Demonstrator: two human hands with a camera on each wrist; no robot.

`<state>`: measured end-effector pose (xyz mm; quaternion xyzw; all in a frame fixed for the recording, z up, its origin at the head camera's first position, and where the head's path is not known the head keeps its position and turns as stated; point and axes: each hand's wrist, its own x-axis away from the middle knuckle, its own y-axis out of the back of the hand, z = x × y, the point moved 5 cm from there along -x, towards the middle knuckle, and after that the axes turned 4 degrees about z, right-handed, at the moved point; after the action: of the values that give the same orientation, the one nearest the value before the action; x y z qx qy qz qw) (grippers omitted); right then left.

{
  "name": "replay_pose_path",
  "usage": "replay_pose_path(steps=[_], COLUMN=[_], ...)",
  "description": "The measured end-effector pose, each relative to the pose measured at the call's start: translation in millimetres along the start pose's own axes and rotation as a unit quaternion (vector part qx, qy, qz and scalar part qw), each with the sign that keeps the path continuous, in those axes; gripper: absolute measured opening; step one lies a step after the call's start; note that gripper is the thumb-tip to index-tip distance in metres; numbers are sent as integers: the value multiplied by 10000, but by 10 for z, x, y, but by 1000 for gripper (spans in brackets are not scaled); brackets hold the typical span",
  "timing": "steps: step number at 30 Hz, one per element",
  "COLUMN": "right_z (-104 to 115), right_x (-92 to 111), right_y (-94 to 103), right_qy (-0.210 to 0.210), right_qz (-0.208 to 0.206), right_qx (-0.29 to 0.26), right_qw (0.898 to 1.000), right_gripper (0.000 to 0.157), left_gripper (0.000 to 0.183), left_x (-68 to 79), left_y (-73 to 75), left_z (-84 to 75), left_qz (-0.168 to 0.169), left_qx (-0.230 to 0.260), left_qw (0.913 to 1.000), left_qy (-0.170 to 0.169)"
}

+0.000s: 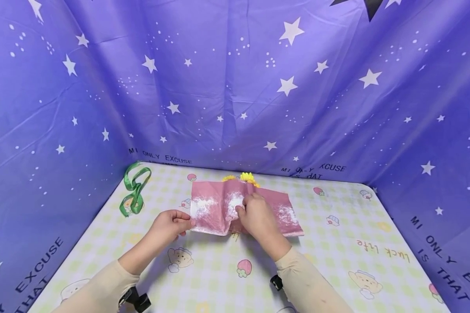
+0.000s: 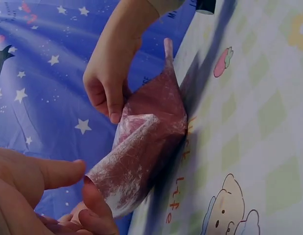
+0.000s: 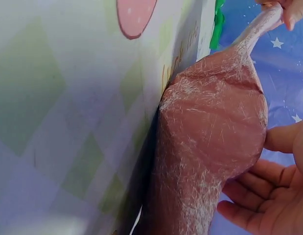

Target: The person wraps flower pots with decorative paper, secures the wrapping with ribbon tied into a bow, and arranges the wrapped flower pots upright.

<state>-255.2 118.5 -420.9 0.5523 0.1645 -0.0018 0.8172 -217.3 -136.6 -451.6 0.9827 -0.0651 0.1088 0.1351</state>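
A pink sheet of wrapping paper (image 1: 211, 208) with white scuffed patches stands raised and creased over the table, bent around the middle. My left hand (image 1: 171, 224) pinches its left edge between thumb and fingers. At the middle, my right hand (image 1: 260, 217) holds the sheet near its upper edge; in the right wrist view the thumb and fingers (image 3: 254, 191) lie at the bulging paper. Behind the sheet, yellow flowers (image 1: 247, 177) peep over the top; whatever is below them is hidden by the paper.
A green ribbon (image 1: 132, 195) lies looped at the table's far left corner. The checked tablecloth (image 1: 337, 274) has printed strawberries and bears. Purple star-patterned curtains (image 1: 219, 108) rise behind and beside the table.
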Motion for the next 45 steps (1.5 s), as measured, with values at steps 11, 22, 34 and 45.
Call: replay_pose_path(steps=[11, 22, 34, 45], right_z=[58, 52, 73, 68], right_x=[29, 33, 65, 44], right_y=[-22, -32, -35, 5], right_qy=[-2, 142, 263, 417], right_qz=[-232, -313, -312, -294], right_qx=[3, 62, 209, 137], right_qw=[9997, 9994, 9989, 9986], right_gripper=[34, 32, 30, 21], left_gripper=[31, 22, 23, 33], left_x=[6, -53, -76, -92], left_y=[95, 105, 104, -594], left_z=[224, 350, 115, -575], left_qz=[285, 124, -757, -297], left_qx=[154, 477, -304, -3488], left_qw=[9995, 9979, 9961, 8678], left_qy=[-49, 413, -349, -3526])
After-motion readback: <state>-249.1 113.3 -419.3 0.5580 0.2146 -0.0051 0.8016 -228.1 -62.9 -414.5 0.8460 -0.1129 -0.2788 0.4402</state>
